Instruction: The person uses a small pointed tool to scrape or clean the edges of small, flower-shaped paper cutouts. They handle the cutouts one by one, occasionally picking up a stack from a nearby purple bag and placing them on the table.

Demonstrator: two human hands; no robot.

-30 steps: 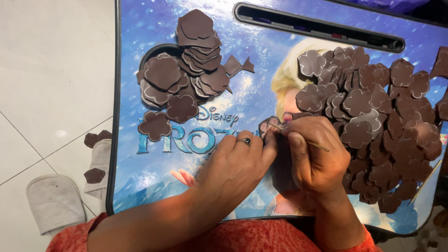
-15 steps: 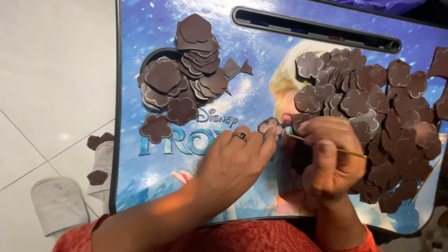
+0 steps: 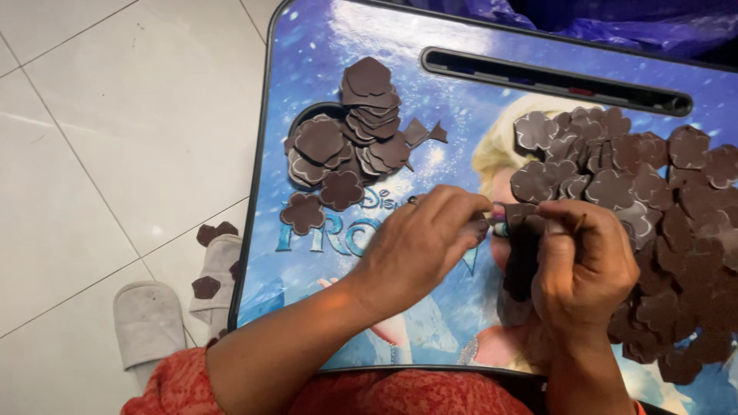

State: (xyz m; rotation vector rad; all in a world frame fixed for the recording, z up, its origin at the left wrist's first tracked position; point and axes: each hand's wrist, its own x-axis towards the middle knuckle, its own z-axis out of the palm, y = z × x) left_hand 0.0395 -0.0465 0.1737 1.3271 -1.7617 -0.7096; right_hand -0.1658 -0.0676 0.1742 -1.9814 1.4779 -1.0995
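Both hands have come closer together: left hand (image 3: 419, 250) and right hand (image 3: 584, 265) now pinch one dark brown flower-shaped foam piece (image 3: 516, 217) between fingertips, above the blue picture-printed lap table (image 3: 323, 77).

Home: tiled floor (image 3: 115, 115), slippers (image 3: 146, 323), lap desk (image 3: 307, 46).

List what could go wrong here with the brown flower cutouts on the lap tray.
1. The big heap of brown cutouts reaches the tray's right side; the right hand rests against it and might nudge pieces off.
2. Some fallen cutouts already lie on the slippers; more may follow.
3. The left hand pinches one small piece, which could tear.
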